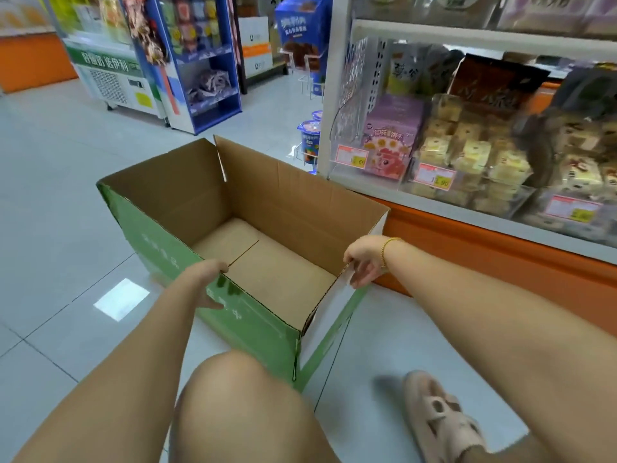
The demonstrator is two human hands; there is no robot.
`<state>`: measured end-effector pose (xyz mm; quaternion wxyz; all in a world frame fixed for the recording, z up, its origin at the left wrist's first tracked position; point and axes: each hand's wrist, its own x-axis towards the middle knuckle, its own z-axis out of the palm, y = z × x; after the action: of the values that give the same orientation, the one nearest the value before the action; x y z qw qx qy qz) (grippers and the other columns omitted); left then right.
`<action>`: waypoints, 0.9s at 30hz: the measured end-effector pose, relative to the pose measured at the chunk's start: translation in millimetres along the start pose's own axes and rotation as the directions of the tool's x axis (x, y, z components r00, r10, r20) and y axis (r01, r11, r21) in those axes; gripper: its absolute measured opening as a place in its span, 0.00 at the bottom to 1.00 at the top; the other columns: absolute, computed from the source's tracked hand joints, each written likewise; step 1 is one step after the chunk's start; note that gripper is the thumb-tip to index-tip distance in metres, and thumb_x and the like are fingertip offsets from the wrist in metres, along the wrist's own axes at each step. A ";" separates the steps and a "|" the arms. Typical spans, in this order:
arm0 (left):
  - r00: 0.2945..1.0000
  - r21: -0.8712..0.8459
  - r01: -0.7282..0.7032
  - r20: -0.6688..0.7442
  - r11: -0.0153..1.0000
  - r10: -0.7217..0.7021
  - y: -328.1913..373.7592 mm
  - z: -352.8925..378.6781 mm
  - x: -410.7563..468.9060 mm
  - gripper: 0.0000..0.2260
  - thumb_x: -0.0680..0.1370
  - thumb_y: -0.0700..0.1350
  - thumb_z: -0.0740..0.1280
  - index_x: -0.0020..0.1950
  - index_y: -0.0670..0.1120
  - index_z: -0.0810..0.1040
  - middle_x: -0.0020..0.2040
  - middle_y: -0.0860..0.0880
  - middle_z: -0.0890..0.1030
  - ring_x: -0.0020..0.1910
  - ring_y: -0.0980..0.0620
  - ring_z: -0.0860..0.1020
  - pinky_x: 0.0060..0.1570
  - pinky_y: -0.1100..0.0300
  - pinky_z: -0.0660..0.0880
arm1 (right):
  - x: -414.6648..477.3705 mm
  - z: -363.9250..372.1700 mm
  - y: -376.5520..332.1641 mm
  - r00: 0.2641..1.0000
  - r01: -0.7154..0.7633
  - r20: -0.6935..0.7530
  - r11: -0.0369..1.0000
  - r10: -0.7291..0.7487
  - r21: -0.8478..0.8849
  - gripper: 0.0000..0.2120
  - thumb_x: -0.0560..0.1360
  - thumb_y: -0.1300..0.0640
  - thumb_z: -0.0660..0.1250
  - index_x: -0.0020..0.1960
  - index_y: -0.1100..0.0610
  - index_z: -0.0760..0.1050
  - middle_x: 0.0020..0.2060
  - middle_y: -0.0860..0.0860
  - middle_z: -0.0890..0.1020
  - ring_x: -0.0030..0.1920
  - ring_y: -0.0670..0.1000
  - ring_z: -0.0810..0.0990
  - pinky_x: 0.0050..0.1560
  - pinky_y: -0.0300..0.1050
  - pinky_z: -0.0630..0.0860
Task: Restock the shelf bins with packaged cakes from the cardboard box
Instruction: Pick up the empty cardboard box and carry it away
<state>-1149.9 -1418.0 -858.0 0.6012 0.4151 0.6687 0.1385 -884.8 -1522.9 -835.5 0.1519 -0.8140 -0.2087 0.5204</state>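
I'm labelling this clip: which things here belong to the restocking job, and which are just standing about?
Job: green-sided cardboard box, open and empty; clear plastic shelf bins holding wrapped yellow cakes; left hand and right hand, each gripping the box's edge.
Bystanders: blue display rack; white-and-green freezer cabinet; purple biscuit box; beige sandal.

Open way into cardboard box point(253, 322); 2 upright flaps point(300, 195) beyond, shelf bins point(467, 192) beside
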 end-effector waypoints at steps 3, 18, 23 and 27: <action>0.997 -0.101 0.073 0.002 0.992 -0.074 4.6 9.3 22.7 0.09 0.80 0.40 0.61 0.59 0.41 0.66 0.50 0.39 0.68 0.48 0.40 0.71 0.47 0.41 0.76 | 9.1 -34.5 -8.5 0.999 -0.003 0.031 0.993 0.007 -0.122 0.18 0.81 0.54 0.59 0.59 0.70 0.72 0.48 0.64 0.81 0.44 0.56 0.83 0.44 0.44 0.82; 0.957 0.096 0.265 -0.146 0.959 -0.250 55.2 -3.8 103.3 0.11 0.79 0.40 0.64 0.56 0.33 0.74 0.37 0.38 0.80 0.30 0.43 0.80 0.37 0.50 0.78 | 87.6 -125.5 -79.7 0.948 0.271 0.167 0.413 -0.271 -0.869 0.26 0.80 0.48 0.58 0.31 0.62 0.79 0.27 0.53 0.83 0.28 0.51 0.81 0.40 0.46 0.82; 0.944 -0.057 0.299 -0.129 0.953 -0.303 47.3 -27.4 80.4 0.05 0.79 0.31 0.58 0.51 0.33 0.73 0.39 0.39 0.77 0.25 0.48 0.80 0.25 0.59 0.78 | 78.4 -109.9 -64.4 0.880 0.200 0.059 0.255 -0.471 -0.946 0.18 0.80 0.50 0.58 0.35 0.59 0.68 0.34 0.52 0.73 0.36 0.54 0.73 0.33 0.43 0.66; 0.941 -0.194 0.299 -0.103 0.935 -0.322 62.3 -28.0 36.7 0.12 0.76 0.25 0.53 0.40 0.37 0.71 0.32 0.41 0.76 0.19 0.53 0.76 0.20 0.64 0.74 | 60.3 -124.0 -54.7 0.972 0.143 -0.017 0.644 -0.235 -0.751 0.22 0.78 0.44 0.62 0.32 0.57 0.67 0.33 0.54 0.75 0.35 0.55 0.77 0.31 0.44 0.69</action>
<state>-1149.0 -1344.3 -834.0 0.6036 0.2394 0.7498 0.1273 -759.4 -1449.2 -806.2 -0.1292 -0.8063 -0.4778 0.3239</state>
